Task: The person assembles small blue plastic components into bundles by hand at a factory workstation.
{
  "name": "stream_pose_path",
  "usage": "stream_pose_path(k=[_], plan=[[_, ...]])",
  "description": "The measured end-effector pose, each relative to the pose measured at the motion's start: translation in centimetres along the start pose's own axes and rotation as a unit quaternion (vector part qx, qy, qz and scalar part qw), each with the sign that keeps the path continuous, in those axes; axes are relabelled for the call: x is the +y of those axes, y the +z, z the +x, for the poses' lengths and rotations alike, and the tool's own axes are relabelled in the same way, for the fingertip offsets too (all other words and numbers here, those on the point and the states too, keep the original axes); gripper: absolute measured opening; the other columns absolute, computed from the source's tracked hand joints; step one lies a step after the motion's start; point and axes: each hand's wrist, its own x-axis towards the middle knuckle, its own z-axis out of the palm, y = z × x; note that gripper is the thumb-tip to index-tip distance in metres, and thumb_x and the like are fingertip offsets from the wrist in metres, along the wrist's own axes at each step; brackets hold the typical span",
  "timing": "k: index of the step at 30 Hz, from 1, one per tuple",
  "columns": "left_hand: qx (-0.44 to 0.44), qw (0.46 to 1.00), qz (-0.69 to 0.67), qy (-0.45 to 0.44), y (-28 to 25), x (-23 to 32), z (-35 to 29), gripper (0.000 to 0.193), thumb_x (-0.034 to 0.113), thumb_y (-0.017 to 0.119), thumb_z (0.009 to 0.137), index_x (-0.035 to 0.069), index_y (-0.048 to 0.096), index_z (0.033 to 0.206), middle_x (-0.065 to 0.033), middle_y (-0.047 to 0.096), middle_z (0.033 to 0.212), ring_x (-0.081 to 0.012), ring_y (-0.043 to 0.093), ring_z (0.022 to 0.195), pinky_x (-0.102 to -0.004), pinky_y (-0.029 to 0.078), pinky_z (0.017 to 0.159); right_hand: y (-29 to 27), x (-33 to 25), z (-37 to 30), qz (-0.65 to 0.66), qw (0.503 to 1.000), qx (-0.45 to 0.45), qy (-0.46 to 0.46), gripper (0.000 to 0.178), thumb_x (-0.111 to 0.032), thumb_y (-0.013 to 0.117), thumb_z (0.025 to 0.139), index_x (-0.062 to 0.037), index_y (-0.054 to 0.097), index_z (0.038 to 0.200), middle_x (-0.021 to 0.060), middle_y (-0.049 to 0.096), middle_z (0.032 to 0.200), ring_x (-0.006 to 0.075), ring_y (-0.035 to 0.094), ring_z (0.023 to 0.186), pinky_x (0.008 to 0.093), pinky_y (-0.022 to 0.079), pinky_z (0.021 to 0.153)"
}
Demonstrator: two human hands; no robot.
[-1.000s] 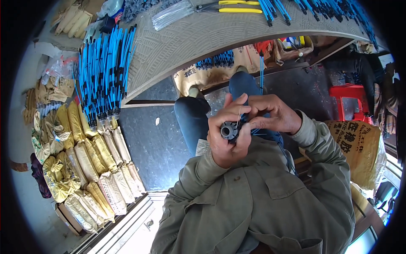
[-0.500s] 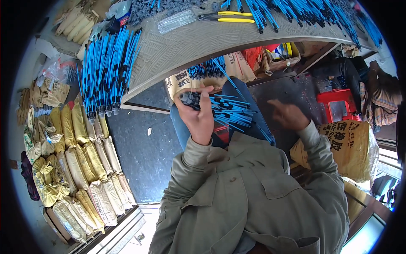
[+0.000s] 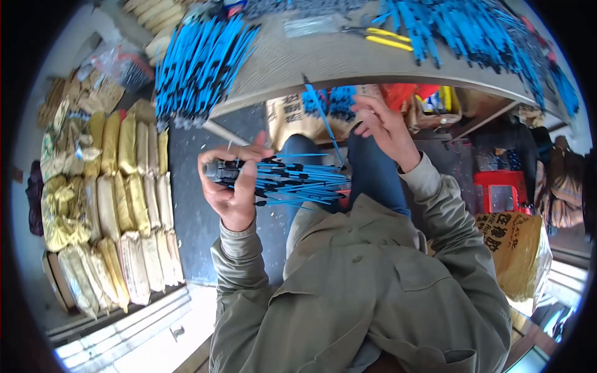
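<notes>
My left hand [image 3: 231, 189] is closed around a bundle of thin blue rods [image 3: 305, 180] with black fittings. Grey caps [image 3: 214, 170] at the bundle's left end poke out past my fingers, while the loose rod ends fan to the right over my lap. A thin pale strand [image 3: 231, 146] shows at the hand's upper side; what it joins is unclear. My right hand [image 3: 387, 127] is raised over my right knee, fingers apart, with nothing visible in it. Between the hands a single blue rod [image 3: 321, 115] slants from the table edge down toward my knees.
The table [image 3: 280, 68] ahead bears a blue rod pile [image 3: 202, 68] at left, another pile [image 3: 460, 34] at right, yellow-handled pliers [image 3: 388, 39] and a bundle of clear thin strips [image 3: 311, 26]. Stacked wrapped packages [image 3: 112, 205] lie left; a red stool [image 3: 500, 189] and brown sack [image 3: 513, 248] are right.
My left hand has shifted left and down with the bundle, turned so it lies more level. The right hand has moved up and left, and its fingers have spread. The view has shifted too.
</notes>
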Motion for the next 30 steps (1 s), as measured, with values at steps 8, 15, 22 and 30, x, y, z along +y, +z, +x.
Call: stream_pose_path(k=[8, 15, 22, 30], plan=[[-0.072, 0.983, 0.166, -0.046, 0.0, 0.1, -2.1, 0.027, -0.005, 0.056, 0.077, 0.003, 0.039, 0.096, -0.0149, 0.059, 0.085, -0.0297, 0.060, 0.087, -0.0527, 0.037, 0.097, 9.5, 2.1, 2.5, -0.110, 0.927, -0.234, -0.272, 0.023, -0.007, 0.051, 0.088, -0.0032, 0.056, 0.111, 0.0140, 0.060, 0.091, 0.0258, 0.061, 0.072, 0.0331, 0.047, 0.065], [-0.105, 0.971, 0.194, -0.093, 1.3, -1.9, -0.2, 0.027, -0.005, 0.055, 0.078, 0.003, 0.039, 0.097, -0.0147, 0.059, 0.084, -0.0266, 0.060, 0.084, -0.0416, 0.046, 0.084, 6.4, 1.2, 2.1, -0.196, 0.930, -0.262, -0.170, 0.014, -0.019, 0.058, 0.084, -0.0095, 0.058, 0.094, 0.0122, 0.059, 0.085, 0.0322, 0.058, 0.077, 0.0399, 0.046, 0.064], [-0.087, 0.971, 0.164, -0.153, 1.4, -3.5, 2.1, 0.025, -0.008, 0.052, 0.079, 0.002, 0.039, 0.097, -0.0141, 0.056, 0.086, -0.0236, 0.060, 0.080, -0.0360, 0.048, 0.077, -6.0, 1.0, 12.3, -0.462, 0.855, 0.067, -0.226, 0.021, -0.023, 0.064, 0.077, -0.0080, 0.055, 0.088, 0.0070, 0.056, 0.088, 0.0288, 0.056, 0.083, 0.0376, 0.046, 0.070], [-0.096, 0.963, 0.218, -0.128, 1.2, -5.6, 3.4, 0.025, -0.011, 0.051, 0.078, 0.002, 0.040, 0.096, -0.0136, 0.057, 0.088, -0.0222, 0.060, 0.082, -0.0335, 0.047, 0.076, -9.2, 2.3, 15.4, -0.626, 0.738, 0.096, -0.234, 0.032, -0.033, 0.069, 0.071, -0.0083, 0.054, 0.083, 0.0088, 0.057, 0.089, 0.0269, 0.054, 0.088, 0.0393, 0.039, 0.079]])
